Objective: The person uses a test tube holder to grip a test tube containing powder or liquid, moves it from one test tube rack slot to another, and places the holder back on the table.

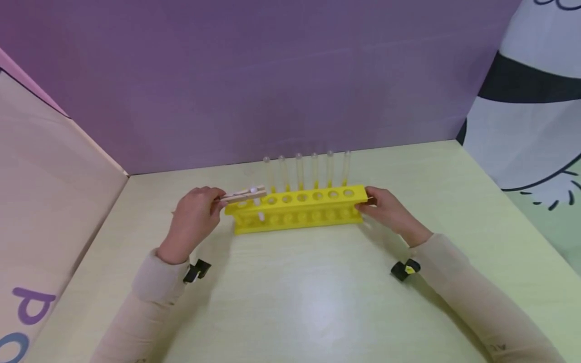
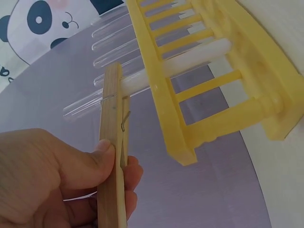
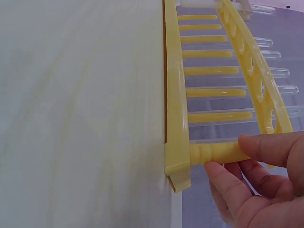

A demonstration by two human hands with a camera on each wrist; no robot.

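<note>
The left-hand grip (image 1: 194,219) pinches the wooden clamp (image 2: 110,114), its tip around the white-filled tube (image 2: 199,54) that runs through a front-row hole of the yellow rack (image 1: 308,206); the right-hand grip (image 1: 385,210) holds an end post. Danger here: a sideways tug could jam the tube, a looser right side let the rack skid. Count them: one rack, one clamp, one white-filled tube, six clear tubes (image 1: 315,170).
</note>
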